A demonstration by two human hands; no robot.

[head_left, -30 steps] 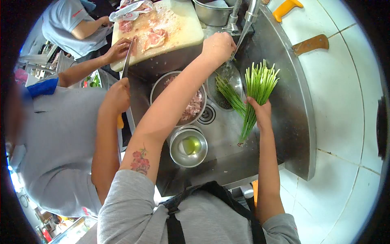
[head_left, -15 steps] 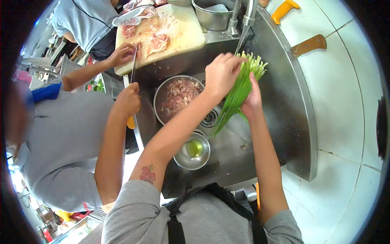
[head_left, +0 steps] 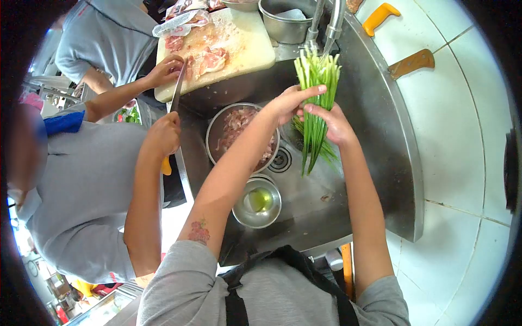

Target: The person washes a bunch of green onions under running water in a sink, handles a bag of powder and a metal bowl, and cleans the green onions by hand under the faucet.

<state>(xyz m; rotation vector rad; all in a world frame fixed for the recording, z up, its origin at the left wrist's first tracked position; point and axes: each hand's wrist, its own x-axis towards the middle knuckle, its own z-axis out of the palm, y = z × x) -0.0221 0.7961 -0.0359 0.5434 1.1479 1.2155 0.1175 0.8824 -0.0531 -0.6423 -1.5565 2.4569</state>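
Over the sink (head_left: pixel 375 163), both of my hands are closed around a bunch of chives (head_left: pixel 318 73), pale cut ends toward the faucet and green tips hanging down. My left hand (head_left: pixel 291 103) grips it from the left, with a finger lying across the front. Lower on the right, my right hand (head_left: pixel 334 124) holds it with the thumb over the stems. More green leaves show behind the bunch, partly hidden. Left of it a metal bowl (head_left: pixel 209 142) contains cut meat (head_left: pixel 235 126), partly behind my left forearm. Nearer me sits a smaller bowl (head_left: pixel 239 212) with yellow-green liquid.
The faucet (head_left: pixel 336 24) stands beyond the bunch, beside a metal pot (head_left: pixel 288 32). On my left a co-worker's hand (head_left: pixel 166 133) holds a knife (head_left: pixel 178 89) at a cutting board (head_left: pixel 247 41) with meat. Orange-handled (head_left: pixel 380 19) and wooden-handled (head_left: pixel 413 63) tools lie along the sink's right rim.
The bunch has swung from slanting to nearly upright, its pale ends moving left and up. My left hand has come down from the top ends to grip the stems beside my right hand.
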